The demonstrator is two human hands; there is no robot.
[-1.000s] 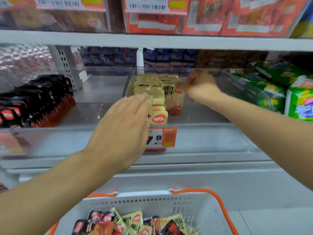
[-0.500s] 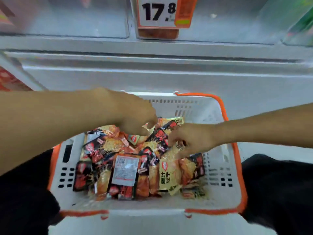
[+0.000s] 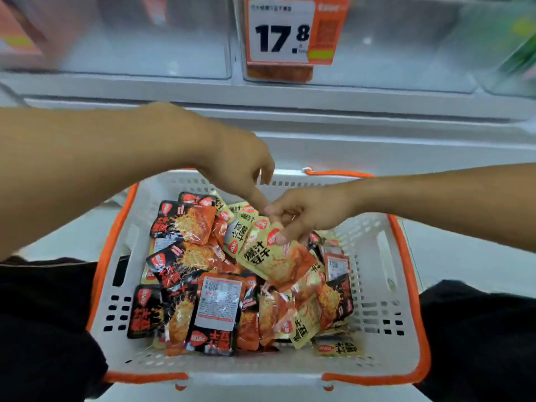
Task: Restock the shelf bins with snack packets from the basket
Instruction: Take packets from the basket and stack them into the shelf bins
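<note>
Shelf bins (image 3: 145, 44) above appear unfilled. Basket (image 3: 377, 285) is noted well stocked with mixed packets. Yellow packet (image 3: 269, 256) is pinched by right hand (image 3: 307, 216); left hand (image 3: 243, 172) hangs loosely curled, holding nothing. Most restocking is judged outstanding.

Grey metal shop shelving (image 3: 290, 97) up top, orange price tag (image 3: 295, 30) reading 17.8 on its front, pale floor (image 3: 464, 250) below, even indoor light.

The shelf bins (image 3: 145, 39) are blurred and cut off at the top edge, their contents unreadable.
</note>
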